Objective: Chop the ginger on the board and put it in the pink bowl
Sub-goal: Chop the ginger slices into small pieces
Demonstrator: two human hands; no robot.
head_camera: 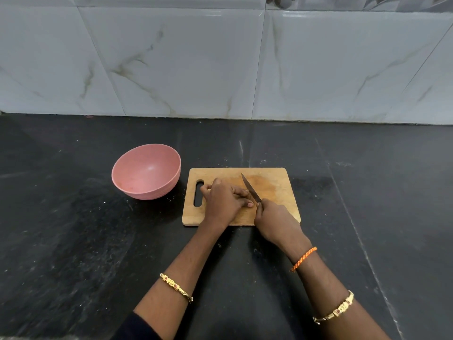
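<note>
right hand grip: clenched round knife | left hand grip: curled, contents hidden

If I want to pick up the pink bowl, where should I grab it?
Probably the rim of the pink bowl, coming from above. It stands upright and open with nothing seen inside, and the rim is free all round. Its sides are round and smooth, so pinching the rim, or cupping both hands under it, likely holds best.
</note>
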